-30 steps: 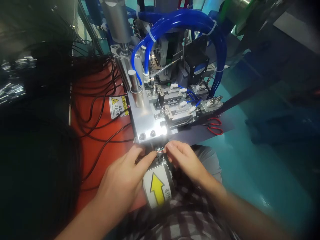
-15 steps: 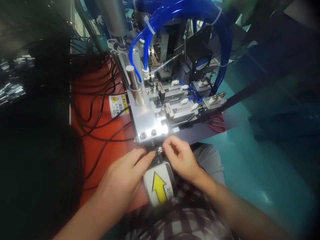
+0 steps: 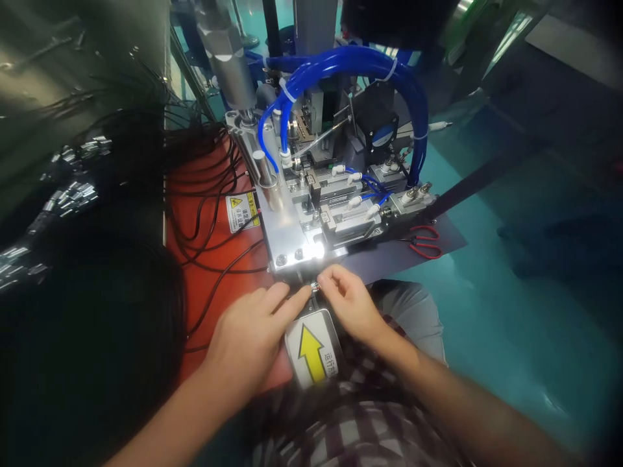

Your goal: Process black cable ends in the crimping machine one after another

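Fingers of both hands close in on one small shiny piece (image 3: 314, 286), which sits low at the near end of the machine (image 3: 287, 227), just off the plate's front edge and above the yellow arrow label (image 3: 310, 347). From where I stand, it lies directly between the two hands, to the right of the left thumb's tip and to the left of the right fingertips. Its long axis seems to run crosswise from one hand to the other, though so little shows that I can't be sure.

The right hand (image 3: 353, 301) has thumb and forefinger pressed together, apparently pinching the piece's right end. The left hand (image 3: 248, 324) reaches in palm down, its thumb stretched to the other end, with a gap between thumb and forefinger; whether that grip has hold of anything, I can't tell. Neither hand is clearly nearer.

Beyond them, the metal plate and its bolts crowd the far side, and the label's block stands close on the near side, so the space there is tight. Blue tubes (image 3: 421, 123) arch over the machine, well above the hands. Black cables (image 3: 214, 295) trail across the red surface (image 3: 195, 224) on the left, near the left wrist. Red-handled pliers (image 3: 426, 243) lie off to the right, apart from both hands.
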The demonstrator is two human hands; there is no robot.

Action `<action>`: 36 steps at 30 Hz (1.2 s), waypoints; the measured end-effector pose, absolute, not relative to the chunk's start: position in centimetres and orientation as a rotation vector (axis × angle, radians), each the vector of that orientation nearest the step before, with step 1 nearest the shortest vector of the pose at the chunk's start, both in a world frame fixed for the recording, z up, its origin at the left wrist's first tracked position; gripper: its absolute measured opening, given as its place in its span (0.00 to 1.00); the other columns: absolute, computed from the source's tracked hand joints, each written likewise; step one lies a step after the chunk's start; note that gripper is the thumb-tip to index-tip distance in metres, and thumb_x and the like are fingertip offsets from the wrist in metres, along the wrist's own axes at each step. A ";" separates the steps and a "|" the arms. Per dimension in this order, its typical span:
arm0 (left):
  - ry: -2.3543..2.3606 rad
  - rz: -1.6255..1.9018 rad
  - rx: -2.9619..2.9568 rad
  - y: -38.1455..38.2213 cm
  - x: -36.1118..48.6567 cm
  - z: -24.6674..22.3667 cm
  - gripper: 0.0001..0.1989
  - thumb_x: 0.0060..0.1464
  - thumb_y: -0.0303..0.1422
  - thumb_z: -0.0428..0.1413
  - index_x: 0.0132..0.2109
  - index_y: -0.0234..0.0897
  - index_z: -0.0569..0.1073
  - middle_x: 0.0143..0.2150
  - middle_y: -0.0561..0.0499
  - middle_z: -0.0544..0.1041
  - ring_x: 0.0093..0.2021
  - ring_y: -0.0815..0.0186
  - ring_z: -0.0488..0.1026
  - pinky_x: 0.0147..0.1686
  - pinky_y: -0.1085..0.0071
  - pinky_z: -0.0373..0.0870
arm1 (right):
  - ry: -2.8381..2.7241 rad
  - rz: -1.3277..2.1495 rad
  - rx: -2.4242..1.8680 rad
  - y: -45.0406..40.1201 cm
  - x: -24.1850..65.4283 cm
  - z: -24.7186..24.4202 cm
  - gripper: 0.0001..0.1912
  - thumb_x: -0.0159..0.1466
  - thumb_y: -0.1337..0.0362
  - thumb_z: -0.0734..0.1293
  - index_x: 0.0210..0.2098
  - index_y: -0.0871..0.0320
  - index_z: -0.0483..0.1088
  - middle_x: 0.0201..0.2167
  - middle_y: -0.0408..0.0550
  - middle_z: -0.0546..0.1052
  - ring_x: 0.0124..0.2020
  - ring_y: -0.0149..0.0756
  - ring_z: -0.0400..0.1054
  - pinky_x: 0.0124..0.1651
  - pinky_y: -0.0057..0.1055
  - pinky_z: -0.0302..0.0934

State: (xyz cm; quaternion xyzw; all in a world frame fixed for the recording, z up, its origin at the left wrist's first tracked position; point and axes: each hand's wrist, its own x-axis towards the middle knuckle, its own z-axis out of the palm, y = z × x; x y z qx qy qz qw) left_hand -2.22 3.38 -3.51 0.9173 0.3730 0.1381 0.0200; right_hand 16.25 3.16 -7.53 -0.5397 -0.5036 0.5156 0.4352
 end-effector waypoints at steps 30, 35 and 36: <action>1.243 0.520 2.804 0.4 -10.7 -4.6 0.21 0.61 0.22 0.44 0.57 0.41 0.70 0.45 0.43 0.75 0.44 0.60 0.73 0.43 0.62 0.73 | -1.262 1.352 -1.285 2.9 16.5 -7.1 0.15 0.65 0.55 0.60 0.25 0.55 0.57 0.20 0.36 0.60 0.21 0.28 0.52 0.26 0.27 0.49; 1.269 0.610 2.808 0.7 -10.4 -4.5 0.20 0.61 0.22 0.43 0.53 0.41 0.73 0.44 0.44 0.76 0.43 0.61 0.73 0.43 0.63 0.74 | -1.250 1.336 -1.325 2.8 16.8 -7.4 0.16 0.66 0.52 0.59 0.27 0.56 0.59 0.20 0.36 0.63 0.21 0.28 0.54 0.26 0.27 0.51; 1.258 0.611 2.817 0.8 -10.2 -4.3 0.20 0.61 0.22 0.43 0.53 0.40 0.73 0.44 0.44 0.76 0.43 0.62 0.73 0.43 0.64 0.74 | -1.238 1.333 -1.340 2.6 17.1 -7.6 0.17 0.66 0.51 0.57 0.28 0.56 0.60 0.21 0.37 0.64 0.20 0.28 0.55 0.25 0.27 0.51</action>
